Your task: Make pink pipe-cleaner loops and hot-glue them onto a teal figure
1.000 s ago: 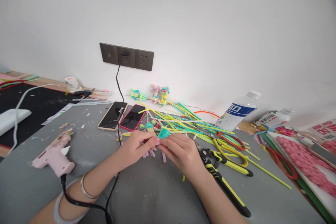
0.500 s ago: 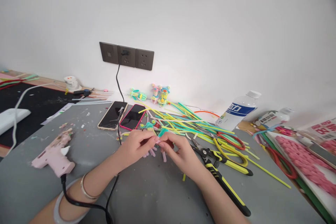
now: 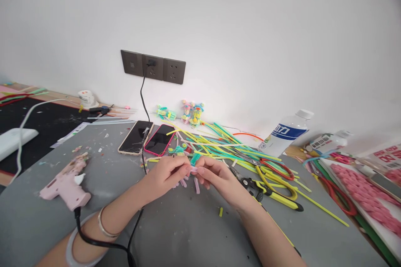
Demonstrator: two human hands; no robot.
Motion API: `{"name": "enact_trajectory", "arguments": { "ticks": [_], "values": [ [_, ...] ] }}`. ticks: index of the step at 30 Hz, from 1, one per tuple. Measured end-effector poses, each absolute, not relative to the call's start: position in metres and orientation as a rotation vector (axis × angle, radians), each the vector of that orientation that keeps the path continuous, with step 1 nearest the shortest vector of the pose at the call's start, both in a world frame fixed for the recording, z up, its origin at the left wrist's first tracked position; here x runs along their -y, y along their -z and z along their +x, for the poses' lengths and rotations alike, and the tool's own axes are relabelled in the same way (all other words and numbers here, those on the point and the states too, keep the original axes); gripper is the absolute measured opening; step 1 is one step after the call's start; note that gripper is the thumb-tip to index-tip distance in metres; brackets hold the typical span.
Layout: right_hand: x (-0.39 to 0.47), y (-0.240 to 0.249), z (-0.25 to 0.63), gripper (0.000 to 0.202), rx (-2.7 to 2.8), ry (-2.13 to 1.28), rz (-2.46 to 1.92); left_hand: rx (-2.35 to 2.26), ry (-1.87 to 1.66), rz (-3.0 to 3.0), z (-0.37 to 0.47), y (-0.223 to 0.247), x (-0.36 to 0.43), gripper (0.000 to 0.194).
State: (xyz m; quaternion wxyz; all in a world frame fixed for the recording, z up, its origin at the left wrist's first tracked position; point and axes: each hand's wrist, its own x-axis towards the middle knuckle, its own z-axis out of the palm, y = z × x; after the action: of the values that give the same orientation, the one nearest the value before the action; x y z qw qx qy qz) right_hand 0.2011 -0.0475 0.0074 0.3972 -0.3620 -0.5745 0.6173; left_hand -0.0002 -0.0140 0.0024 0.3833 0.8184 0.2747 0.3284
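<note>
My left hand (image 3: 173,172) and my right hand (image 3: 213,174) meet over the middle of the grey table, each pinching one end of a short pale pink fuzzy piece (image 3: 194,169). A folded teal fuzzy piece (image 3: 195,158) sticks up just behind the fingertips. Short lilac pieces (image 3: 196,185) lie below and behind the hands. Beyond my left hand is a small green and yellow figure (image 3: 178,149), partly hidden by the fingers.
A pink glue gun (image 3: 67,183) lies left, its black cord crossing my left forearm. Two phones (image 3: 159,139) lie behind. Pipe cleaners (image 3: 225,144), yellow-black pliers (image 3: 275,196), scissors (image 3: 278,169) and a bottle (image 3: 285,133) are at right. Small figures (image 3: 196,114) stand by the wall.
My right hand has shifted slightly right and turned, and the fingertips have parted a little, so the pink piece now shows between them. The camera view has moved slightly.
</note>
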Motion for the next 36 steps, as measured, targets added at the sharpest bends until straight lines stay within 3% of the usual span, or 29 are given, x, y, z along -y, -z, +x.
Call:
{"name": "enact_trajectory", "arguments": {
  "ticks": [5, 17, 27, 36],
  "values": [
    [0.045, -0.007, 0.204, 0.033, 1.450, -1.651, -0.939, -0.716, -0.796, 2.110, -0.001, -0.004, 0.016, 0.030],
    [0.046, -0.012, 0.201, 0.037, 1.577, -1.504, -0.961, -0.716, -0.766, 2.078, -0.001, -0.002, 0.016, 0.032],
    [0.041, -0.002, 0.199, 0.026, 1.480, -1.186, -1.058, -0.858, -0.846, 1.934, 0.001, -0.001, 0.012, 0.036],
    [0.041, -0.007, 0.200, 0.030, 1.466, -1.146, -1.101, -0.793, -0.788, 1.873, 0.002, 0.002, 0.012, 0.040]
  ]
}}
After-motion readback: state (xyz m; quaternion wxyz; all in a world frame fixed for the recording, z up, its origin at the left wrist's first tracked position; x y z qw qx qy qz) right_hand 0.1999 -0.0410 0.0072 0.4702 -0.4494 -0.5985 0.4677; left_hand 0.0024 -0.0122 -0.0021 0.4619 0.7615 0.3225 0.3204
